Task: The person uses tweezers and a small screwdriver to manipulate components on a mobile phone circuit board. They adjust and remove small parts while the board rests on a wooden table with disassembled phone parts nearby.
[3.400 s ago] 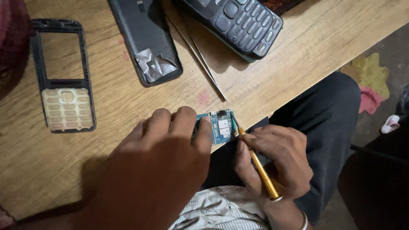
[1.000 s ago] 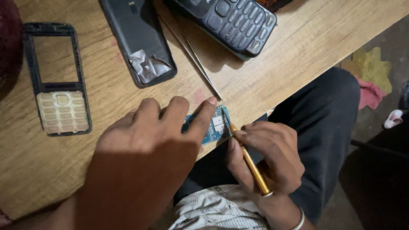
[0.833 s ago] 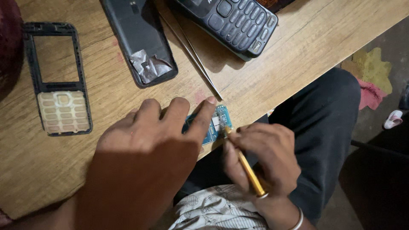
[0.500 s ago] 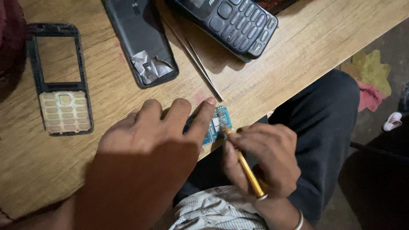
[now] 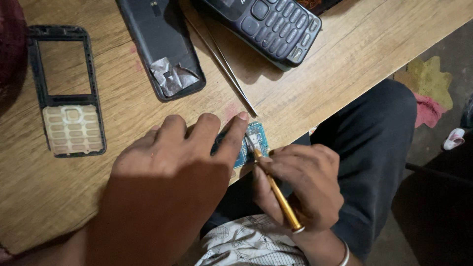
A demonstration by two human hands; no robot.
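At the near edge of the table (image 5: 345,64), the left hand (image 5: 177,162) lies flat with fingers spread, pressing a small blue circuit board (image 5: 252,143) down; the forefinger runs across the board and hides much of it. The right hand (image 5: 300,187) is closed around a gold-coloured screwdriver (image 5: 276,189), held like a pen, its tip touching the board's exposed right part. The board sits right at the table's edge, just above the person's dark trouser leg (image 5: 374,148). Beyond the left hand lies a dark back cover (image 5: 157,44), hollow side up like a shallow tray, with a crumpled piece of silvery foil (image 5: 172,79) in its lower end. To the left lies a black front frame (image 5: 66,93); its upper window is open to the wood, and its lower part holds a pale keypad (image 5: 73,129). A thin pair of tweezers (image 5: 221,64) lies slantwise between the cover and a dark keypad phone (image 5: 268,27) at the top, whose keys face up.
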